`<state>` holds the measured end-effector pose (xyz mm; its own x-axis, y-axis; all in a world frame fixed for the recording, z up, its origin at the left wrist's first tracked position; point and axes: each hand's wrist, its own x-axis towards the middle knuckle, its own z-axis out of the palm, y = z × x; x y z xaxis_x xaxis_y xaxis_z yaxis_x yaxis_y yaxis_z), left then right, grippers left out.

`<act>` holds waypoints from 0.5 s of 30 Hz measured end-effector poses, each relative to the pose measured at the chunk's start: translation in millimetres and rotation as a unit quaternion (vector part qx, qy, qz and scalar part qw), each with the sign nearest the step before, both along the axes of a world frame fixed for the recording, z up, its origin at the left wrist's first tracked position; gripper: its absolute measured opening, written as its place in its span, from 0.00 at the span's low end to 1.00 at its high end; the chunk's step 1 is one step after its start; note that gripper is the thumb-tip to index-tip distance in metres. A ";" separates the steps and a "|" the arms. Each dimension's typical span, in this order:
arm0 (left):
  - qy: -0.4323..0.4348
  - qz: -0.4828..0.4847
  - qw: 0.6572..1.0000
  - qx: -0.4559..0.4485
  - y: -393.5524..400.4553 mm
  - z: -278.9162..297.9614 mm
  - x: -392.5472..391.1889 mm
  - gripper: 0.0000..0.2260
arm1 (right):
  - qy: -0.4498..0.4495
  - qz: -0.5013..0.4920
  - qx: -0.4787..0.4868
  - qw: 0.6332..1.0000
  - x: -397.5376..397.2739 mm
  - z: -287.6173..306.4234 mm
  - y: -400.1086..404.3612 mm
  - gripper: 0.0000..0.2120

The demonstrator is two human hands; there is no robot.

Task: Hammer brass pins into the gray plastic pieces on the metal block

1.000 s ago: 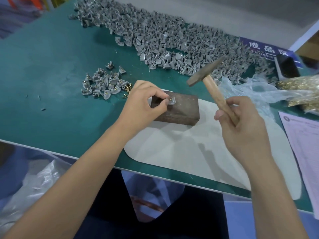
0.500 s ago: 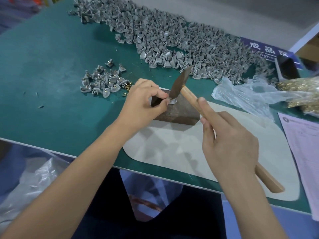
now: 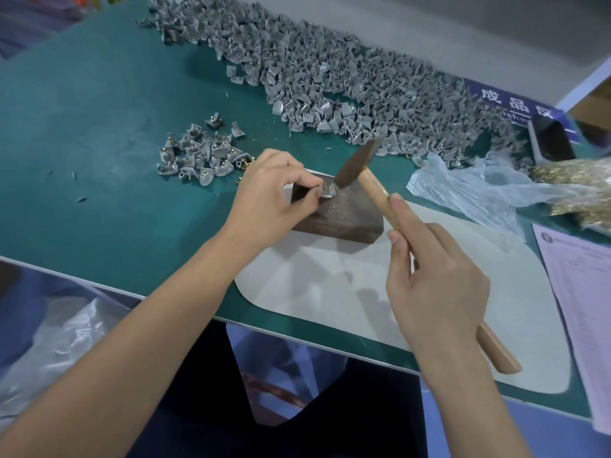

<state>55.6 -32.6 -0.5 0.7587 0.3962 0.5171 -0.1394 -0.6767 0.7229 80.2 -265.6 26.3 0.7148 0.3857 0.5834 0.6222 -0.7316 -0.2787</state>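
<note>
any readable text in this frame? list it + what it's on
"成品区": white characters on the blue sign at the table's far right edge; the last character is partly hidden.
"Finish...": smaller line under those characters on that sign, cut off by the gray plastic pieces and a dark object.
Paper form at the right edge: printed lines and a round logo, too small to read.

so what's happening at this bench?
A person is pinning parts by hand. The left hand pinches a small gray plastic piece with a brass pin standing in it, on top of the dark metal block. The right hand grips a wooden-handled hammer, its head just above the pin. A small pile of gray pieces with pins fitted lies to the left, a long heap of gray plastic pieces behind, and a clear bag of brass pins to the right.
</note>
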 end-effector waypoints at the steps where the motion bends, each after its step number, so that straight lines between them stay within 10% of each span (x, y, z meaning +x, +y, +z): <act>1: 0.003 0.001 1.000 0.003 -0.6 0.2 0.2 0.02 | -0.007 -0.003 0.009 1.000 0.3 -0.4 -0.1 0.22; 15: 0.037 -0.016 0.999 -0.027 -0.2 2.8 -0.7 0.03 | -0.017 0.025 0.011 0.999 2.6 1.1 -1.9 0.23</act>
